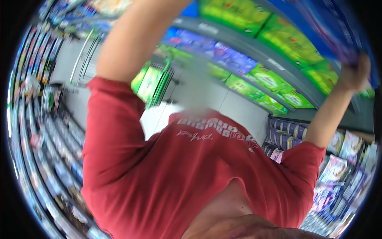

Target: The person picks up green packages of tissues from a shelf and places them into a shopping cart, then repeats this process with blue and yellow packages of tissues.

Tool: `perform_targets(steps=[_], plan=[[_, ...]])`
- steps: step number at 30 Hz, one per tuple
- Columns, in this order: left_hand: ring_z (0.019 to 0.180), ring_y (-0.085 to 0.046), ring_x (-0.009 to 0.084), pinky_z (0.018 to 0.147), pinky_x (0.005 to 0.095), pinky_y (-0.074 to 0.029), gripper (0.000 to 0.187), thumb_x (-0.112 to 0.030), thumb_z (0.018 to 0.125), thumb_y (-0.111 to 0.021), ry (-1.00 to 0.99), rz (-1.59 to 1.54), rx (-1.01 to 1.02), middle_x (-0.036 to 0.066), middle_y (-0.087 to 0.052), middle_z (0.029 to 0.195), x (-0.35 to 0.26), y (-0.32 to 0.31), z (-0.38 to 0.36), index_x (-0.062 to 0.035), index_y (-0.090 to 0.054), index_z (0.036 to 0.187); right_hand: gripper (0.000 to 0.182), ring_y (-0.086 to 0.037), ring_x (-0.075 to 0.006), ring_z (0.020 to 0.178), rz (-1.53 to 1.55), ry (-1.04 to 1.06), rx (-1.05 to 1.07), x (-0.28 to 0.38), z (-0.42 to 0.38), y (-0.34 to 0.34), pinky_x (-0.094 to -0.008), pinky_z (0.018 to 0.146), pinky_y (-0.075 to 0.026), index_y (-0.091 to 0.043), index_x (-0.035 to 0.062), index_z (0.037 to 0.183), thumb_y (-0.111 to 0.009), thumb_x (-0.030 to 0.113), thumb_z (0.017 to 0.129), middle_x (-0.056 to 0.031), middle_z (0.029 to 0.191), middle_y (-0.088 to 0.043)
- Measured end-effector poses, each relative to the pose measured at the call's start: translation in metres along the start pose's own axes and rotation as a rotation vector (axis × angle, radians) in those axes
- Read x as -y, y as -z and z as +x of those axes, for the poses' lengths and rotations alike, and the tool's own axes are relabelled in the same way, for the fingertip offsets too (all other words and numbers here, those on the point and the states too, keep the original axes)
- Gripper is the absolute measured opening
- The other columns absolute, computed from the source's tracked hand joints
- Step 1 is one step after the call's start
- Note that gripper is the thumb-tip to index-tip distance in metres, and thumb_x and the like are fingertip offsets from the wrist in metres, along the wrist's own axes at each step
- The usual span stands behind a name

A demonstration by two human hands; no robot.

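Observation:
At the upper right, my right hand is raised and closed on the lower edge of a blue package. The package is blurred and runs out past the top edge of the view, in front of shelves of green packs. My left arm reaches up and out at the top; the left hand is outside the view.
Lower shelves hold purple packs and more green packs. A cart with green edging stands on the tiled floor. Dark purple packs sit at the right. Long stocked shelves curve along the left.

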State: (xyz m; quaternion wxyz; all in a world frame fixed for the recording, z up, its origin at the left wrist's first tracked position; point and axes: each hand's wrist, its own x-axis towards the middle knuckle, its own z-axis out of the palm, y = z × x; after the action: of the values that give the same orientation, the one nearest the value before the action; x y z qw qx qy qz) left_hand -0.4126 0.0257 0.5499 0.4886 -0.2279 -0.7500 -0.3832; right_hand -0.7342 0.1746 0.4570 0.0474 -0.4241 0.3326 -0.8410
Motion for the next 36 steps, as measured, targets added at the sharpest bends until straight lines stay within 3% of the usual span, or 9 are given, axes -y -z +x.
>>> perform_targets(steps=[2, 3, 5, 6, 7, 12, 17, 28, 36], plan=[[0.092, -0.057, 0.0153, 0.082, 0.0291, -0.046, 0.059, -0.031, 0.073, -0.075, -0.088, 0.102, -0.071, 0.006, -0.061, 0.095, 0.012, -0.017, -0.029, -0.0019, -0.051, 0.118, 0.042, -0.049, -0.0315, 0.108, -0.083, 0.079, 0.080, -0.007, -0.048, -0.032, -0.0456, 0.094, -0.036, -0.050, -0.0091, 0.114, -0.053, 0.016, 0.080, -0.0218, 0.118, -0.051], [0.095, -0.057, 0.0166, 0.083, 0.0292, -0.046, 0.061, -0.029, 0.071, -0.076, -0.102, 0.168, -0.276, 0.008, -0.060, 0.099, 0.025, -0.036, -0.047, -0.0015, -0.049, 0.118, 0.041, -0.053, -0.0301, 0.102, 0.007, -0.242, 0.390, -0.041, -0.048, 0.068, -0.0434, 0.087, -0.042, -0.050, -0.0086, 0.113, -0.054, 0.015, 0.080, -0.0206, 0.120, -0.051], [0.101, -0.054, 0.0207, 0.087, 0.0328, -0.045, 0.065, -0.029, 0.069, -0.078, 0.177, 0.293, -0.449, 0.012, -0.056, 0.108, 0.033, -0.049, -0.088, -0.0021, -0.047, 0.120, 0.042, -0.059, -0.0233, 0.087, -0.297, -0.182, 0.369, -0.077, -0.123, 0.082, -0.0340, 0.068, -0.051, -0.050, -0.0069, 0.112, -0.061, 0.008, 0.075, -0.0180, 0.117, -0.052], [0.079, -0.062, 0.0141, 0.072, 0.0265, -0.051, 0.047, -0.019, 0.069, -0.077, 0.638, -0.022, -0.227, 0.007, -0.064, 0.093, 0.052, -0.032, -0.136, 0.0004, -0.057, 0.107, 0.055, -0.057, -0.0211, 0.091, -0.262, -0.160, 0.218, -0.072, -0.154, 0.021, -0.0339, 0.074, -0.050, -0.044, -0.0057, 0.118, -0.067, 0.001, 0.068, -0.0163, 0.114, -0.052], [0.102, -0.057, 0.0218, 0.089, 0.0339, -0.045, 0.074, -0.018, 0.064, -0.081, 0.484, 0.195, -0.361, 0.014, -0.057, 0.113, 0.057, -0.038, -0.164, -0.0025, -0.042, 0.125, 0.069, -0.055, -0.0207, 0.094, -0.345, -0.198, 0.173, -0.082, -0.175, 0.002, -0.0355, 0.082, -0.048, -0.039, -0.0041, 0.123, -0.072, -0.003, 0.063, -0.0137, 0.113, -0.050], [0.115, -0.047, 0.0213, 0.098, 0.0353, -0.038, 0.084, -0.016, 0.068, -0.079, 1.206, -0.179, -0.678, 0.014, -0.047, 0.125, 0.054, -0.069, -0.308, 0.0008, -0.030, 0.133, 0.070, -0.057, -0.0195, 0.090, -0.376, -0.888, 0.285, -0.117, -0.269, -0.010, -0.0309, 0.081, -0.046, -0.044, -0.0059, 0.119, -0.079, 0.008, 0.060, -0.0126, 0.105, -0.056], [0.112, -0.049, 0.0230, 0.096, 0.0351, -0.039, 0.084, -0.030, 0.066, -0.080, 1.280, -0.079, -0.740, 0.017, -0.050, 0.122, 0.037, -0.068, -0.356, 0.0052, -0.035, 0.128, 0.064, -0.058, -0.0188, 0.086, -0.249, -0.992, 0.273, -0.132, -0.316, -0.025, -0.0291, 0.076, -0.048, -0.045, -0.0066, 0.116, -0.076, 0.006, 0.062, -0.0134, 0.102, -0.057], [0.108, -0.053, 0.0213, 0.093, 0.0348, -0.043, 0.082, -0.012, 0.064, -0.080, 1.253, -0.090, -0.761, 0.015, -0.053, 0.119, 0.022, 0.056, -0.379, 0.0042, -0.034, 0.130, 0.057, -0.059, -0.0193, 0.086, -0.309, -0.957, 0.295, -0.162, -0.326, -0.153, -0.0290, 0.077, -0.047, -0.048, -0.0072, 0.114, -0.071, 0.009, 0.065, -0.0133, 0.100, -0.058], [0.085, -0.059, 0.0161, 0.073, 0.0291, -0.050, 0.050, -0.019, 0.075, -0.072, 1.398, -0.162, -0.969, 0.011, -0.061, 0.101, -0.017, 0.180, -0.455, 0.0016, -0.050, 0.115, 0.056, -0.061, -0.0184, 0.079, -0.309, -1.060, 0.234, -0.214, -0.399, -0.291, -0.0283, 0.071, -0.050, -0.048, -0.0064, 0.111, -0.076, 0.007, 0.064, -0.0128, 0.096, -0.060]])
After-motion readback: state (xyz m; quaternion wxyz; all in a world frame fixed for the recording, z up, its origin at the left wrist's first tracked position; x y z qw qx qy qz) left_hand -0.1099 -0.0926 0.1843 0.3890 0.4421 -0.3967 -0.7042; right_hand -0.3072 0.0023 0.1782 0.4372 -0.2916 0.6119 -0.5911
